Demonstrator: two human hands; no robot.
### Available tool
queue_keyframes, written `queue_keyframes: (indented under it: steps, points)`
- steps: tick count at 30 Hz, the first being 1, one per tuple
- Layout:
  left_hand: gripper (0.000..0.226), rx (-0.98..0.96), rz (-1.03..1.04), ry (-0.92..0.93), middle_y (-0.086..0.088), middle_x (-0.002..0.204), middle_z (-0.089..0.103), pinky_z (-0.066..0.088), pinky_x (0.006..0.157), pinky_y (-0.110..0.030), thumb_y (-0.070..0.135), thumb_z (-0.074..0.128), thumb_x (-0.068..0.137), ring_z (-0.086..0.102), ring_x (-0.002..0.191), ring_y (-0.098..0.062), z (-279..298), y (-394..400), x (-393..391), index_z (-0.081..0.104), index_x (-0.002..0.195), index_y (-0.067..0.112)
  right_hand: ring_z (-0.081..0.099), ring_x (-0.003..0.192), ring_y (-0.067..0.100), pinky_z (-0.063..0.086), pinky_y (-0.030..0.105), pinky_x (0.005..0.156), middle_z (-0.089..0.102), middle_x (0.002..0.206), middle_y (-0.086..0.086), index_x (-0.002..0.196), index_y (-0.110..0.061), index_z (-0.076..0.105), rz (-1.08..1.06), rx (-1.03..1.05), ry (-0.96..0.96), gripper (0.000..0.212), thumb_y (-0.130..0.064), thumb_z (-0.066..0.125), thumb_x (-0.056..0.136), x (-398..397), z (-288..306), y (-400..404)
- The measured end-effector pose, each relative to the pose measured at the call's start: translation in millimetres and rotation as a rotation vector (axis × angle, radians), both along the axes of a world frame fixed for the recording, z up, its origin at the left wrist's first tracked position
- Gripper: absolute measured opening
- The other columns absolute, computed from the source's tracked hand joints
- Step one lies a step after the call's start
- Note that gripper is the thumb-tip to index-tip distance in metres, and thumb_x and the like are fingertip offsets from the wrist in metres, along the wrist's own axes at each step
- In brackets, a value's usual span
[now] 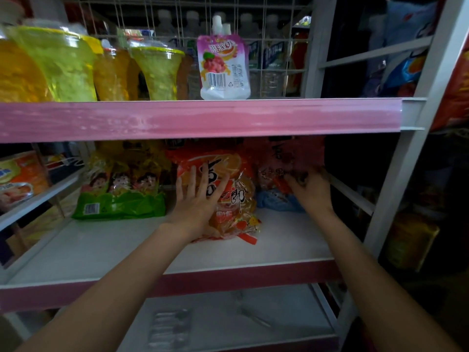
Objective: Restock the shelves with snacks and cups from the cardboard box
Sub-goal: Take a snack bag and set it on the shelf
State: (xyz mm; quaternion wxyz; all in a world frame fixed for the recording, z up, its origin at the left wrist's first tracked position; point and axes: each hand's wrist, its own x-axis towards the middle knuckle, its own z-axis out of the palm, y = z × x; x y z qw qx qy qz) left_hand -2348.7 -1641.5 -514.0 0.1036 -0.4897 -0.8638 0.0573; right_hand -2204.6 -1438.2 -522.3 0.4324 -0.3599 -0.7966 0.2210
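Note:
Both my arms reach into the middle shelf (101,250). My left hand (198,199) lies flat with spread fingers against an orange jelly snack bag (236,199) standing at the shelf's centre. My right hand (309,191) has its fingers curled onto a red snack bag (291,158) to the right of the orange one. A green and yellow snack bag (119,189) leans at the left. On the upper shelf stand yellow and orange jelly cups (157,72) and a purple spout pouch (223,67). The cardboard box is out of view.
A pink shelf edge (203,118) crosses the view above my hands. A white upright post (396,199) stands at the right, with dark shelves of packets beyond it. The lower shelf (228,321) holds a clear plastic item. A neighbouring shelf at left carries an orange pack (20,176).

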Motion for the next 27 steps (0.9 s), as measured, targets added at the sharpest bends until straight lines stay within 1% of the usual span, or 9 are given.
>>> queue_keyframes:
  steps: [2, 3, 6, 9, 12, 15, 21, 24, 27]
  points:
    - [0.123, -0.001, 0.002, 0.005, -0.018, 0.142, -0.041, -0.014, 0.108, -0.060, 0.051, 0.067, 0.076, -0.038, 0.129, -0.040, -1, 1, -1, -0.046, 0.121, 0.032, 0.026, 0.133, 0.041, 0.030, 0.043, 0.104, 0.028, 0.145, 0.024, 0.141, -0.011, 0.034, -0.120, -0.058, -0.194, 0.067, -0.039, 0.061, 0.086, -15, 3, 5]
    - [0.123, 0.005, 0.001, 0.008, -0.018, 0.142, -0.041, -0.013, 0.109, -0.060, 0.050, 0.067, 0.076, -0.038, 0.129, -0.040, -2, 1, -1, -0.046, 0.121, 0.032, 0.020, 0.135, 0.042, 0.028, 0.048, 0.106, 0.022, 0.148, 0.024, 0.143, -0.011, 0.030, -0.144, -0.100, -0.298, 0.066, -0.038, 0.058, 0.089, -21, 4, 6]
    - [0.123, 0.009, -0.004, 0.005, -0.018, 0.143, -0.041, -0.013, 0.109, -0.060, 0.051, 0.067, 0.075, -0.038, 0.130, -0.039, -1, 0, -1, -0.044, 0.125, 0.032, 0.046, 0.120, 0.039, 0.042, 0.044, 0.097, 0.050, 0.129, 0.026, 0.120, 0.002, 0.054, -0.187, -0.050, -0.405, 0.031, -0.014, 0.047, 0.094, -35, 4, 2]
    - [0.123, 0.019, -0.002, 0.017, -0.018, 0.142, -0.041, -0.012, 0.109, -0.060, 0.053, 0.067, 0.074, -0.037, 0.130, -0.040, -2, 0, -2, -0.044, 0.123, 0.032, 0.060, 0.098, 0.037, 0.049, 0.039, 0.079, 0.064, 0.106, 0.025, 0.097, 0.003, 0.065, -0.207, 0.011, -0.273, 0.020, -0.005, 0.049, 0.088, -30, 3, -9]
    - [0.124, 0.017, 0.014, 0.012, -0.017, 0.143, -0.040, -0.014, 0.109, -0.059, 0.057, 0.067, 0.072, -0.036, 0.131, -0.039, -1, 0, -1, -0.044, 0.123, 0.032, 0.062, 0.091, 0.035, 0.047, 0.036, 0.070, 0.065, 0.100, 0.024, 0.093, 0.004, 0.065, -0.242, -0.002, -0.089, 0.016, -0.001, 0.052, 0.085, -7, 7, -29]
    - [0.124, 0.021, 0.022, 0.011, -0.018, 0.143, -0.039, -0.013, 0.110, -0.059, 0.056, 0.067, 0.072, -0.035, 0.132, -0.039, 2, 0, 3, -0.042, 0.125, 0.031, 0.058, 0.087, 0.035, 0.034, 0.030, 0.065, 0.061, 0.092, 0.023, 0.087, 0.004, 0.061, -0.276, 0.118, 0.074, 0.008, 0.000, 0.054, 0.085, 30, 1, -58]
    - [0.118, 0.007, 0.013, -0.076, -0.017, 0.143, -0.040, -0.018, 0.107, -0.060, 0.068, 0.057, 0.073, -0.035, 0.131, -0.040, 12, -6, 27, -0.031, 0.139, 0.026, 0.057, 0.079, 0.025, 0.036, 0.026, 0.064, 0.063, 0.084, 0.011, 0.079, -0.004, 0.062, -0.054, 0.083, -0.196, 0.015, -0.016, 0.062, 0.087, 68, 8, -68]
    - [0.106, 0.174, -0.181, -0.294, -0.011, 0.149, -0.031, -0.018, 0.108, -0.051, 0.059, 0.059, 0.077, -0.032, 0.136, -0.027, 16, -5, 46, -0.013, 0.146, 0.024, 0.049, 0.079, 0.018, 0.033, 0.026, 0.067, 0.049, 0.085, 0.004, 0.074, -0.003, 0.060, 0.036, 0.152, -0.146, 0.015, -0.013, 0.067, 0.082, 74, 9, -73]
    - [0.066, 0.598, -0.339, -0.399, -0.004, 0.155, 0.016, 0.011, 0.117, -0.039, 0.037, 0.055, 0.089, 0.011, 0.143, -0.023, 10, -2, 74, 0.026, 0.145, 0.020, 0.048, 0.083, 0.019, 0.045, 0.033, 0.070, 0.045, 0.092, 0.006, 0.071, -0.005, 0.057, 0.002, 0.259, -0.010, 0.017, -0.010, 0.072, 0.079, 81, -8, -90]
